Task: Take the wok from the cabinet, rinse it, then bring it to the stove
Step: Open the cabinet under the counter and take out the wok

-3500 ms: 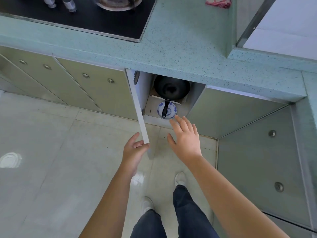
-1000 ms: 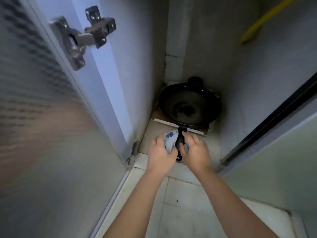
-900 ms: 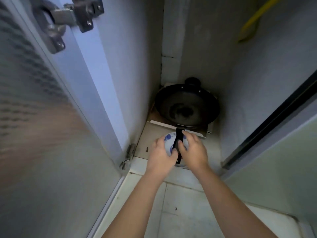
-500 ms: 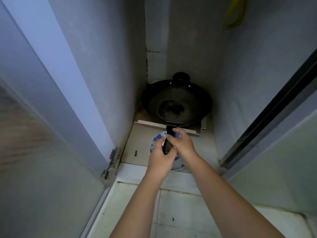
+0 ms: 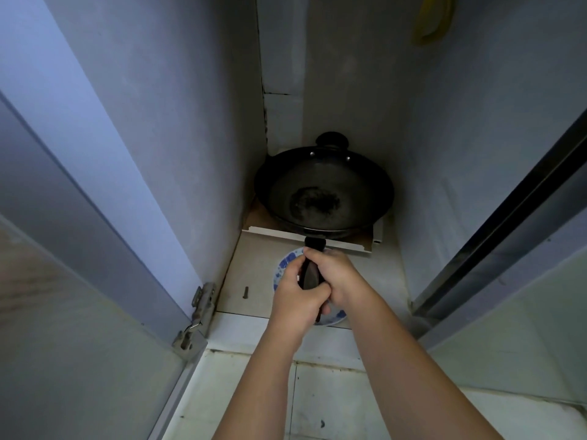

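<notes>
A black wok sits deep in the narrow cabinet on a cardboard box, its small loop handle against the back wall. Its long black handle points toward me. My left hand and my right hand are both wrapped around that handle, left nearer its end. A blue-and-white plate lies on the cabinet floor under my hands, mostly hidden.
The open cabinet door stands at the left with a metal hinge at its base. Cabinet walls close in on both sides. A yellow hose hangs at the top right. Pale floor tiles lie in front.
Both hands have closed fully round the wok handle, where before only fingers touched it over the plate. The camera has moved in closer. The wok rests in the same place.
</notes>
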### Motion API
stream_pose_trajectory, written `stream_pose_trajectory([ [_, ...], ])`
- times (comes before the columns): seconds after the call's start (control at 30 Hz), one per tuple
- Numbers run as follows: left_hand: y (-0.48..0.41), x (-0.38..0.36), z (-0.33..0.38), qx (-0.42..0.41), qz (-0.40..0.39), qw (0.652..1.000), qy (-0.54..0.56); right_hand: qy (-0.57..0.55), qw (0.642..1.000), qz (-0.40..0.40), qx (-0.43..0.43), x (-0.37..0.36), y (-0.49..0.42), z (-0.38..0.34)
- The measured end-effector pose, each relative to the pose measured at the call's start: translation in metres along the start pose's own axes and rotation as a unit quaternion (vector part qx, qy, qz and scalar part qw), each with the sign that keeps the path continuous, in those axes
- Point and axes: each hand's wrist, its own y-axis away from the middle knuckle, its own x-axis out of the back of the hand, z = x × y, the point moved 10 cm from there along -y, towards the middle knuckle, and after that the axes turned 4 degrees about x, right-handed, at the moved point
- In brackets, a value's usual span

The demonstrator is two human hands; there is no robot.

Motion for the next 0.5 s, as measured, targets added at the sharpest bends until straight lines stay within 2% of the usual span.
stream_pose_trajectory([
  [0.27,0.001,0.002,0.006,0.010,0.003,1.000,0.021,0.090,0.994,0.047,0.047,0.001,-0.007,-0.010],
  [0.5,0.012,0.005,0.026,-0.013,0.019,1.000,0.003,0.065,0.995,0.047,0.056,0.002,-0.005,-0.018],
])
